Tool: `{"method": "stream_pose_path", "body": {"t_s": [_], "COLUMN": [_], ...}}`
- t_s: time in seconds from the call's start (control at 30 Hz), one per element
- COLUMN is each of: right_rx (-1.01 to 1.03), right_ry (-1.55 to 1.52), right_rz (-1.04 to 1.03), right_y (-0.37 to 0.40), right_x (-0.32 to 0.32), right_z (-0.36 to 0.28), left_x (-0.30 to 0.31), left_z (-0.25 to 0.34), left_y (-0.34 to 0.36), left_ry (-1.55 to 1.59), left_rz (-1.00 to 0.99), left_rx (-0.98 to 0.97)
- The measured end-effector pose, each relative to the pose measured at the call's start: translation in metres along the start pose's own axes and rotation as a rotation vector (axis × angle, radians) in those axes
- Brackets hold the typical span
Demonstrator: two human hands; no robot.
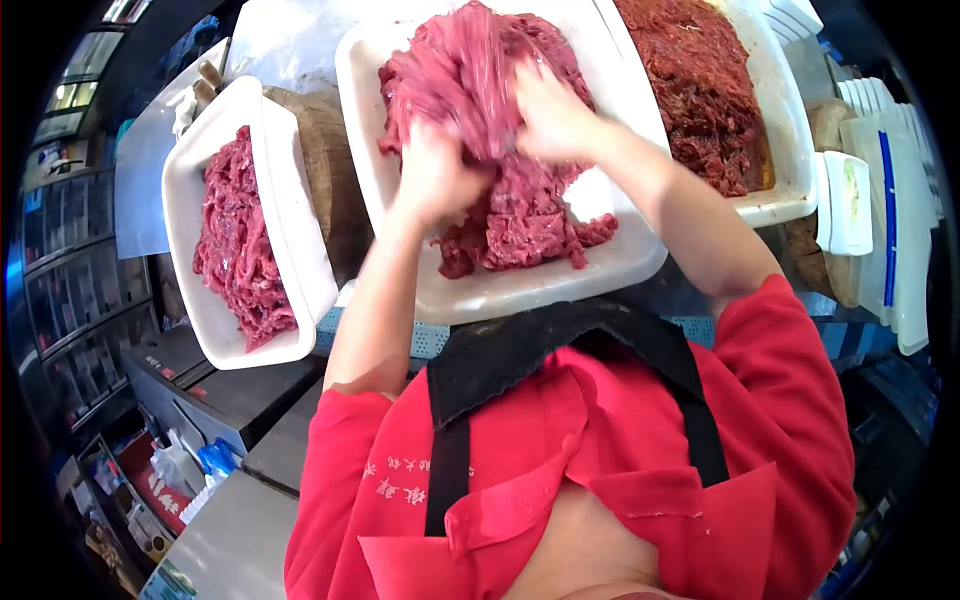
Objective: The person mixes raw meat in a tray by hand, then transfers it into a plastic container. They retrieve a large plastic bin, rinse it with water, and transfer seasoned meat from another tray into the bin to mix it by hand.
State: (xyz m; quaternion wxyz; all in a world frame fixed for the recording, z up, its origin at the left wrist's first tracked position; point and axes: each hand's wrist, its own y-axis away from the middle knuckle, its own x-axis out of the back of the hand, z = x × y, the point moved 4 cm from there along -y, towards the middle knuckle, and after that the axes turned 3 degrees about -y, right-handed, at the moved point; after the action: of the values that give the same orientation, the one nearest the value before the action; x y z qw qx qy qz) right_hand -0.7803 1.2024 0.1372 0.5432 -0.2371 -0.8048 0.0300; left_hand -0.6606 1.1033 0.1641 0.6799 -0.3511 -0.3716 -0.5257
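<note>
A big heap of raw pink-red meat strips (pixel 480 90) fills the middle white tray (pixel 520 285). Both my hands are buried in it. My left hand (pixel 435 175) grips a clump at the heap's near left side. On the right side, my right hand (pixel 555 115) presses into the meat with curled fingers. Blurred meat is lifted between the two hands. I wear a red shirt and a black apron (pixel 530 345).
A second white tray (pixel 275 180) with raw meat lies to the left, beside a round wooden chopping block (pixel 325 170). A third tray (pixel 790 130) with darker brown seasoned meat sits at the right. Stacked white containers (pixel 885 200) stand far right. Shelves are low left.
</note>
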Motion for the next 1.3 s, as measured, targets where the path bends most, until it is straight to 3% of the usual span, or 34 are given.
{"method": "stream_pose_path", "body": {"t_s": [0.03,0.07,0.2,0.23,0.27,0.3,0.33,0.4,0.47,0.53,0.6,0.63,0.67,0.8,0.87,0.9,0.93,1.0,1.03,1.07,1.13,1.17,1.2,1.3], "right_rx": [-0.155,-0.1,-0.044,-0.039,-0.12,-0.154,-0.237,-0.372,-0.694,-0.771,-0.842,-0.778,-0.797,-0.782,-0.633,-0.535,-0.519,-0.287,-0.325,-0.361,-0.141,-0.163,-0.189,-0.409], "right_ry": [0.129,0.13,-0.152,-0.191,-0.271,-0.097,-0.009,0.042,-0.152,-0.312,-0.812,-1.165,-1.237,-1.403,-1.295,-1.429,-1.355,-0.985,-0.804,-0.619,-0.003,-0.027,-0.352,-0.064], "right_rz": [-0.397,-0.576,-1.061,-1.099,-0.991,-0.928,-0.697,-0.347,-0.563,-0.62,-0.599,-0.692,-0.578,-0.446,-0.348,-0.24,-0.188,-0.177,-0.338,-0.489,-0.696,-0.694,-0.635,-0.53], "right_y": [0.024,0.045,0.069,0.06,0.046,0.025,0.011,-0.023,-0.045,-0.046,-0.028,-0.02,-0.007,0.014,-0.005,-0.011,-0.028,-0.058,-0.068,-0.079,-0.093,-0.097,-0.103,-0.079], "right_x": [0.01,0.01,0.044,0.049,0.056,0.062,0.056,0.046,0.022,0.007,0.004,0.012,0.007,0.038,0.08,0.074,0.101,0.104,0.099,0.096,0.06,0.05,0.02,-0.01], "right_z": [-0.015,-0.017,-0.039,-0.035,-0.027,-0.02,0.003,0.039,0.052,0.034,0.014,-0.001,-0.006,-0.017,-0.025,-0.011,-0.022,0.0,0.007,0.012,0.031,0.034,0.055,0.056], "left_x": [-0.015,-0.021,-0.001,0.013,0.028,0.032,0.035,0.019,-0.019,-0.028,-0.032,-0.028,-0.028,-0.004,0.032,0.05,0.067,0.091,0.085,0.075,0.045,0.03,0.022,0.007], "left_z": [-0.001,0.007,0.036,0.033,0.027,0.014,0.0,-0.042,-0.073,-0.076,-0.055,-0.037,-0.029,-0.001,0.011,0.018,0.022,0.021,0.001,-0.015,-0.046,-0.067,-0.079,-0.064], "left_y": [0.022,0.046,0.07,0.06,0.048,0.034,0.017,-0.007,-0.028,-0.035,-0.025,-0.02,-0.013,0.01,-0.003,-0.012,-0.023,-0.048,-0.068,-0.083,-0.1,-0.108,-0.113,-0.108], "left_ry": [-0.116,-0.233,0.107,0.201,0.258,0.348,0.435,-0.054,0.325,0.431,0.942,1.063,1.091,1.251,1.187,1.203,1.216,0.88,0.507,0.379,-0.354,-0.232,-0.105,-0.193], "left_rz": [-0.029,-0.055,-0.661,-0.659,-0.566,-0.421,-0.273,0.149,-0.017,-0.011,-0.223,-0.247,-0.232,-0.15,-0.062,0.007,0.079,-0.12,-0.082,-0.225,-0.021,-0.06,-0.106,-0.026], "left_rx": [-0.046,-0.089,0.058,0.123,0.337,0.414,0.487,0.413,0.726,0.788,0.87,0.76,0.731,0.708,0.635,0.594,0.545,0.552,0.342,0.314,0.214,0.199,0.181,0.259]}}
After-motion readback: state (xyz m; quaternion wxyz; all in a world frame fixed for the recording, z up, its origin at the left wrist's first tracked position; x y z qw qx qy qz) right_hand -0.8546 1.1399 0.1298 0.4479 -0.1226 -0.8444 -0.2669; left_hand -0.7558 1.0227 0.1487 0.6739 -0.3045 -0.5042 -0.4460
